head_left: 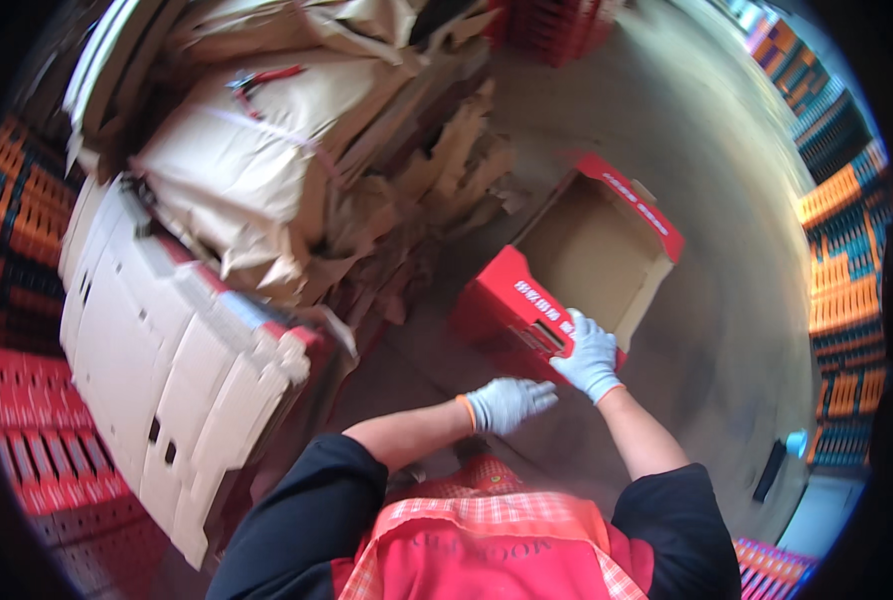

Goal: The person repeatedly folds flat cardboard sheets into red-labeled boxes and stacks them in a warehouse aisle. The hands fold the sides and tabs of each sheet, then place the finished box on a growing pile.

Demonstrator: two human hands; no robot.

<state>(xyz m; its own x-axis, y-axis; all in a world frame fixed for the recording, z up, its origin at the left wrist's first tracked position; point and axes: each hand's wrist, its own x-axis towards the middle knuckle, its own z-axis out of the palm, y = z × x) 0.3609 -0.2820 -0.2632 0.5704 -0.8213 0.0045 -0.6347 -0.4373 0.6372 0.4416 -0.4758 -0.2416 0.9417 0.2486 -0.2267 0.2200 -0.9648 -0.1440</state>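
Note:
A red cardboard box (511,285), open at the top with a plain brown inside, stands tilted in the view just ahead of me. My right hand (588,358), in a grey-white glove, is closed over the box's near edge, beside a cut-out handle hole. My left hand (509,404) wears a matching glove and holds nothing. Its fingers are stretched out toward the right, close to the box's near lower corner; whether they touch it, I cannot tell.
To the left stands a stack of flat cardboard blanks (166,370). Behind it, red-handled pliers (266,78) lie on a bundle wrapped in brown paper (236,160). Torn paper hangs off its side. Orange and teal crates (841,290) are stacked at right; red ones (51,430) at far left.

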